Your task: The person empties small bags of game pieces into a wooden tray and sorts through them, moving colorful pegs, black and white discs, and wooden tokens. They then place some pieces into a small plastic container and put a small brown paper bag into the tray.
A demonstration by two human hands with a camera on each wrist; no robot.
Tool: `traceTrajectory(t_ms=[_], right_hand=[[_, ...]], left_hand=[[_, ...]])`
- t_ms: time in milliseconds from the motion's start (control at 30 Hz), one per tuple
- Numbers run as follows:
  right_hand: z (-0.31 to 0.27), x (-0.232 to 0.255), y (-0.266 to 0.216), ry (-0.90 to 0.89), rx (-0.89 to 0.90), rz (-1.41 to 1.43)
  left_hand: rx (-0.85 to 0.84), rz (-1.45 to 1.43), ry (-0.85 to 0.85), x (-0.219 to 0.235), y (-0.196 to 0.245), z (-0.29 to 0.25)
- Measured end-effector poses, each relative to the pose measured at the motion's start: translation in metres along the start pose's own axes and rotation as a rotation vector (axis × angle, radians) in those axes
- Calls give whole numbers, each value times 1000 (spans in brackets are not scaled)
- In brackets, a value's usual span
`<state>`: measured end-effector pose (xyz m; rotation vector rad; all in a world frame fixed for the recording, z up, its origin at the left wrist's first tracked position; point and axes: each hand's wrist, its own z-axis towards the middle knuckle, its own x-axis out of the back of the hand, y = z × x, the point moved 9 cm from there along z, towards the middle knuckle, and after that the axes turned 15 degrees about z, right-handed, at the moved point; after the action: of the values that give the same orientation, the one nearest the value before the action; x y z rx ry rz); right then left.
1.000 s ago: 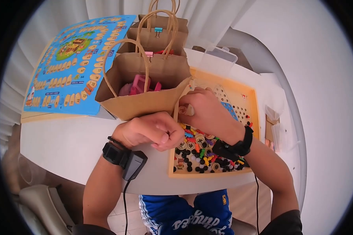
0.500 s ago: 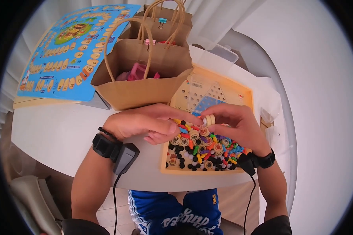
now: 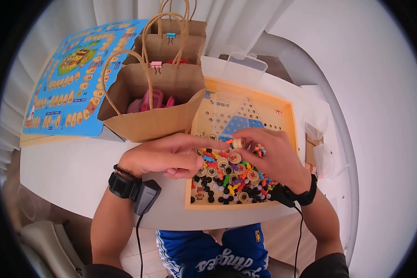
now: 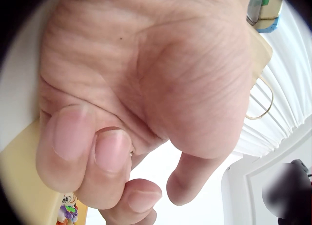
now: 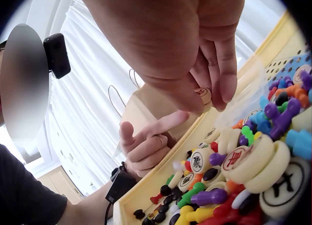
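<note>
My right hand (image 3: 280,157) pinches a round wooden Chinese chess piece (image 3: 238,143) between thumb and fingers, above the wooden game tray (image 3: 289,120). In the right wrist view, red writing shows on the held piece (image 5: 202,93). My left hand (image 3: 167,155) is over the tray's left edge, its index finger stretched toward that piece. Its other fingers bend loosely toward the palm in the left wrist view, with nothing seen in them. Below both hands lies a heap of more chess pieces (image 3: 252,176), coloured pegs (image 5: 209,197) and small black pieces (image 3: 211,199).
Close to the left forearm stands an open paper bag (image 3: 148,123) with pink things inside, other bags behind it. A blue board game sheet (image 3: 78,78) leans at the far left. Clear plastic boxes (image 3: 245,65) are behind the tray and packaging (image 3: 315,143) to its right.
My right hand has drawn back from the tray's far left, beside the bag, to above the heap, with the chess piece pinched. My left index finger has straightened from a curl.
</note>
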<state>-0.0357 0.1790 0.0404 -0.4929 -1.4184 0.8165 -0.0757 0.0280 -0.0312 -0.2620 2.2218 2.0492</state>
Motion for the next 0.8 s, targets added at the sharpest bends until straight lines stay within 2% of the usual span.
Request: traceTrajectory(t_ms=[133,267,433,500,600,800], right_hand=[[5,15,6,24,3,-24],[41,33,14,35,41,-90],[79,7,27,14,175,-277],[88,-9,23,-27,241,-450],[94,-22,17,-76,267,-553],[92,-19,17,-25,255,-517]], left_hand=[[14,19,45,1,3,0],[12,43,5,0,4,0],[-34,20,25,2,7,-1],[-29,14,22,3,7,-1],[-17,32,17,1,10,-2],[-19,13,15,-1,11,-2]])
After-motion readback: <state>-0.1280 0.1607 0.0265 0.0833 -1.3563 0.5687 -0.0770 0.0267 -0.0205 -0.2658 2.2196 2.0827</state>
